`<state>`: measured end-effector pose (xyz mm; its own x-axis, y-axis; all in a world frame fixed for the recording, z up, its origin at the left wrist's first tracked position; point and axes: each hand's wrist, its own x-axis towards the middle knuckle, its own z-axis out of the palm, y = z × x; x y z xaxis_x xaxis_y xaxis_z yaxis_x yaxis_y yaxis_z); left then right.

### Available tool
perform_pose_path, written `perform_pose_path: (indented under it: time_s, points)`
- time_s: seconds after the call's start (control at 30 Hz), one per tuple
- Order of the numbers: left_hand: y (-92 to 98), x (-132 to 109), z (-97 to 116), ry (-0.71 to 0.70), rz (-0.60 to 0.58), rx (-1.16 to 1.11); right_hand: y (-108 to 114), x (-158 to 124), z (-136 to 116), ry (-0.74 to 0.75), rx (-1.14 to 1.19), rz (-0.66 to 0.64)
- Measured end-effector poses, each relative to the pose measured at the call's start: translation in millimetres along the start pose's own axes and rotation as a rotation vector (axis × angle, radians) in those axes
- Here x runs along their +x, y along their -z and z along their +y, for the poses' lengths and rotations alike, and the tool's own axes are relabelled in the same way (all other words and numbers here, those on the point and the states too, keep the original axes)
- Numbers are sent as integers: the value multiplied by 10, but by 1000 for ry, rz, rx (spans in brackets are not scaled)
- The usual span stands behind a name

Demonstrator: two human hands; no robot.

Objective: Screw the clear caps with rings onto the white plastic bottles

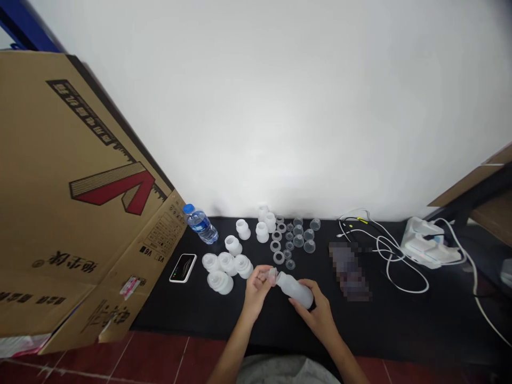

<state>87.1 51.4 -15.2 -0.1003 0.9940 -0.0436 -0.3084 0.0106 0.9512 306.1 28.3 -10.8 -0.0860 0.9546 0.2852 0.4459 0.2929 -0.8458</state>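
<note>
View from above the worktop. The translucent bottle [296, 289] lies tilted in the air just above the near middle of the black table [400, 325], its mouth pointing left and slightly far, its base near and right.

My right hand [317, 313] is closed around the bottle's lower body from the near side. The fingers wrap its base, so most of the bottle projects leftward out of the grip. My left hand [256, 290] meets the bottle at its mouth, where the fingertips pinch a small clear cap [272, 276]. The cap touches the neck, but whether it is seated there cannot be told. The two hands are close together, with the bottle spanning the gap between them.

Just left of my left hand lies a cluster of white bottles [224, 269], resting on their sides and touching one another. Farther back, several upright white bottles [262, 230] stand near the wall [280, 106]. Pale rings [279, 257] lie in a loose column beside them, with small clear cups [304, 234] to the right.

At the left of the table lie a phone [183, 267], with its screen lit, and a water bottle [201, 224] with a blue cap. Beyond them leans a large cardboard box [80, 213].

To the right are a blurred dark object [350, 269], looped white cables [386, 250] and a white device [424, 246].
</note>
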Motion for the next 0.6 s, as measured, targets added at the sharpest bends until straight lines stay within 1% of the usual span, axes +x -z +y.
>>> perform_pose_path:
  time_s: [0.07, 0.2, 0.33, 0.5, 0.6]
  points:
    - [3, -2, -12, 1, -3, 33, -4, -5, 10, 11, 3, -3]
    - [5, -4, -49, -11, -13, 29, -16, 11, -27, 146, -27, 1]
    - [21, 2, -73, -4, -18, 37, -20, 41, -68, 271, -129, -4]
    - [10, 5, -68, 20, -4, 52, 20, 65, -51, 420, -296, -36]
    - [-3, 3, -51, 39, -7, 52, 32, 71, -27, 472, -366, -28]
